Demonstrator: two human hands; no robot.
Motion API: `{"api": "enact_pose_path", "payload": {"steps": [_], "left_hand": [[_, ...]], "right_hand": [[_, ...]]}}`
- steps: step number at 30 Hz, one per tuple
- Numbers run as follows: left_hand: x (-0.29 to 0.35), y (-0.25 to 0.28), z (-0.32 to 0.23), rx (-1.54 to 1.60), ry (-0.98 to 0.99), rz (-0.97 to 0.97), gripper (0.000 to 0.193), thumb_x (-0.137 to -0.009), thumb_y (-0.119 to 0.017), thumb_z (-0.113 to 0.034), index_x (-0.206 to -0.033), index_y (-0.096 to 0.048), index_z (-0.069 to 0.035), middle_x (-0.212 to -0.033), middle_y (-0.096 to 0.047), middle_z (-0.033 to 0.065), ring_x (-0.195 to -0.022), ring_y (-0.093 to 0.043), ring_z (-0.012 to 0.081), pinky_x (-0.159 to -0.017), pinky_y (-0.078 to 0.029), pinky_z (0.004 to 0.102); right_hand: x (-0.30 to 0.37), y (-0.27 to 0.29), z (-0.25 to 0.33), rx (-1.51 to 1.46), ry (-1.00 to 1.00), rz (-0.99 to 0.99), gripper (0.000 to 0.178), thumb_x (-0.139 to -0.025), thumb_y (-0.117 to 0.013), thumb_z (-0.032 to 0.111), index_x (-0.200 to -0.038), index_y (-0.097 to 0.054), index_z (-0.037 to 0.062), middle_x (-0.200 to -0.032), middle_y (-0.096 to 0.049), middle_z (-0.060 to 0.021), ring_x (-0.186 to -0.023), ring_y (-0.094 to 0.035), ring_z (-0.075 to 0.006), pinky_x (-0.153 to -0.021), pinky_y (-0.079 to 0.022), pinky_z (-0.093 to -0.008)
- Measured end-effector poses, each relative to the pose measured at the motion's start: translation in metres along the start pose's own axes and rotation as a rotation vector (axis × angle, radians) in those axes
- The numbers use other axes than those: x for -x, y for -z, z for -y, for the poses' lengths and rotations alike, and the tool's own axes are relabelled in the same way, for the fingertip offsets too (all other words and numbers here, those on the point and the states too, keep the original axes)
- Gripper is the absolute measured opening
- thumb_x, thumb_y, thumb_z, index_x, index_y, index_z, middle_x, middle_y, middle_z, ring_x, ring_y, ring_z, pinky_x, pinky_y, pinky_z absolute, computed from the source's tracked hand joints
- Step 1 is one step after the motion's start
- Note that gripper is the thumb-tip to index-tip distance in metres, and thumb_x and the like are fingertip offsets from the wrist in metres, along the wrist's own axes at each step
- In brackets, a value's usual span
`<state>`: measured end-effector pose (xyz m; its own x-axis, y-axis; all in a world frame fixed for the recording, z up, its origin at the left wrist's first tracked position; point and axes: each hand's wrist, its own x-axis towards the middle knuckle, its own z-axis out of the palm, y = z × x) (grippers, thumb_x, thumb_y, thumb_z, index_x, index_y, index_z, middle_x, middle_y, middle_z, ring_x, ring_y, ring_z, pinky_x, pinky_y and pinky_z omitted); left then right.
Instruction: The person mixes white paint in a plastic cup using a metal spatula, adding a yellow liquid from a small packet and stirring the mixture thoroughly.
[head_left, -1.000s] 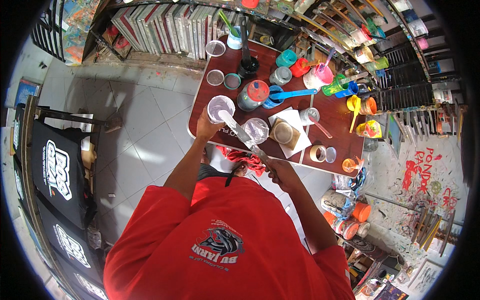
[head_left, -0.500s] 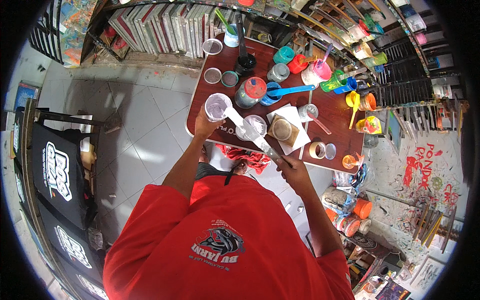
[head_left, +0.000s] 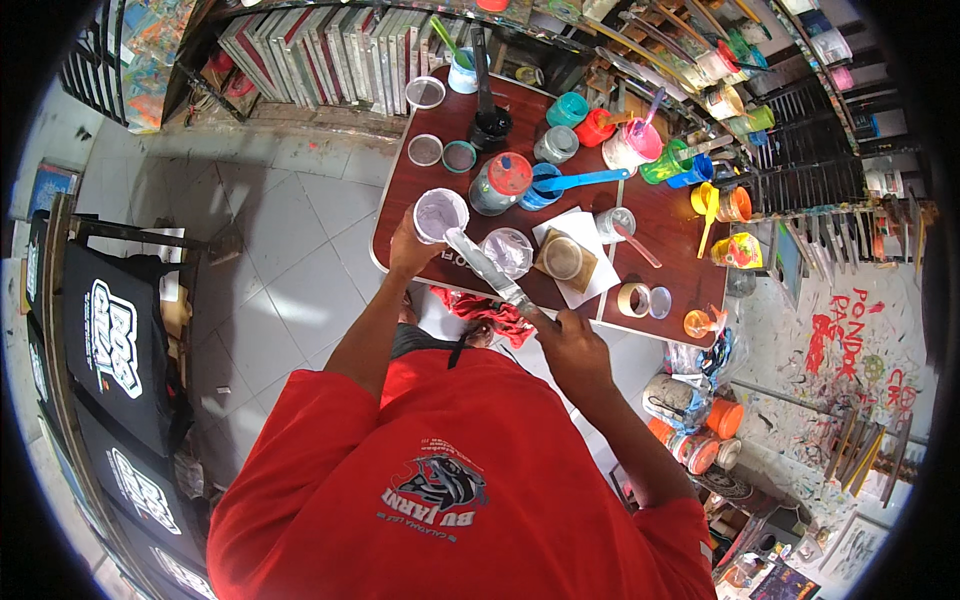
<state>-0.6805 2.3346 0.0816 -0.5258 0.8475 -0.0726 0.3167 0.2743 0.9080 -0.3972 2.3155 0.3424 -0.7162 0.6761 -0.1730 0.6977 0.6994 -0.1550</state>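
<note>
My left hand (head_left: pixel 411 250) is wrapped round a white tub (head_left: pixel 440 216), tilted so that the pale paint coating its inside shows. My right hand (head_left: pixel 578 352) grips the handle of a long spatula (head_left: pixel 497 278) smeared with whitish paint. The blade's tip is at the tub's near rim; whether it touches cannot be told. Under the blade's far side, on the dark red table (head_left: pixel 400 215), stands a second tub (head_left: pixel 507 252) of pale paint. Right of that, a round lid (head_left: pixel 562 258) lies on a brown square over white paper (head_left: pixel 597 277).
Behind the tubs stand a large red-topped jar (head_left: pixel 500 184), a blue paint pot (head_left: pixel 543 190) with a blue spatula, and several other coloured pots. A tape roll (head_left: pixel 633 299) lies near the table's right front edge. Framed screens (head_left: pixel 330 60) are racked behind; printed black shirts (head_left: pixel 105 340) stand left.
My right hand has shifted slightly right and nearer to me, drawing the spatula from inside the tub toward its near rim. The thick paint on the blade's tip looks reduced. The tub has moved slightly right.
</note>
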Motion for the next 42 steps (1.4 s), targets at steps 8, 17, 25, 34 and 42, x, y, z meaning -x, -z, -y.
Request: {"api": "enact_pose_path", "payload": {"steps": [8, 17, 25, 34, 42], "left_hand": [[-0.002, -0.005, 0.010, -0.032, -0.009, -0.017, 0.088, -0.061, -0.091, -0.023, -0.134, -0.045, -0.007, -0.125, -0.064, 0.0156, -0.118, -0.062, 0.0304, -0.099, -0.050, 0.0410], [0.000, -0.005, 0.002, 0.071, -0.042, -0.014, 0.094, -0.058, -0.094, -0.023, -0.135, -0.044, -0.008, -0.124, -0.064, 0.0136, -0.117, -0.063, 0.0277, -0.095, -0.052, 0.0395], [0.004, -0.004, 0.023, 0.041, -0.087, -0.036, 0.093, -0.058, -0.092, -0.014, -0.136, -0.041, -0.002, -0.133, -0.054, 0.0194, -0.124, -0.055, 0.0333, -0.101, -0.047, 0.0414], [0.078, -0.047, 0.048, -0.127, -0.001, 0.143, 0.092, -0.062, -0.091, -0.027, -0.132, -0.042, 0.006, -0.119, -0.052, 0.0216, -0.112, -0.053, 0.0368, -0.099, -0.044, 0.0461], [0.051, -0.086, -0.006, 0.005, -0.260, 0.313, 0.115, -0.055, -0.092, -0.023, -0.147, -0.027, 0.002, -0.145, -0.040, 0.0258, -0.136, -0.039, 0.0409, -0.113, -0.035, 0.0460]], "right_hand": [[0.012, 0.020, -0.018, -0.086, -0.069, 0.000, 0.034, -0.091, -0.064, 0.019, -0.126, -0.065, 0.0149, -0.096, -0.061, -0.0134, -0.085, -0.063, -0.0312, -0.071, -0.054, -0.0420], [0.007, -0.027, -0.054, -0.937, -0.423, 0.051, 0.036, -0.103, -0.051, 0.029, -0.126, -0.065, 0.0049, -0.083, -0.064, -0.0038, -0.068, -0.050, -0.0091, -0.062, -0.044, -0.0258], [0.014, -0.026, -0.089, -1.227, -0.575, 0.125, 0.034, -0.103, -0.050, 0.034, -0.110, -0.068, 0.0070, -0.081, -0.066, -0.0001, -0.062, -0.051, -0.0038, -0.051, -0.040, -0.0206], [0.026, -0.013, -0.109, -1.443, -0.578, 0.113, 0.032, -0.103, -0.051, 0.033, -0.104, -0.066, 0.0047, -0.082, -0.068, -0.0041, -0.059, -0.051, -0.0058, -0.050, -0.038, -0.0210], [0.042, 0.009, -0.117, -1.396, -0.583, 0.113, 0.035, -0.103, -0.051, 0.034, -0.112, -0.067, 0.0033, -0.081, -0.067, -0.0034, -0.057, -0.050, -0.0058, -0.049, -0.038, -0.0215]]}}
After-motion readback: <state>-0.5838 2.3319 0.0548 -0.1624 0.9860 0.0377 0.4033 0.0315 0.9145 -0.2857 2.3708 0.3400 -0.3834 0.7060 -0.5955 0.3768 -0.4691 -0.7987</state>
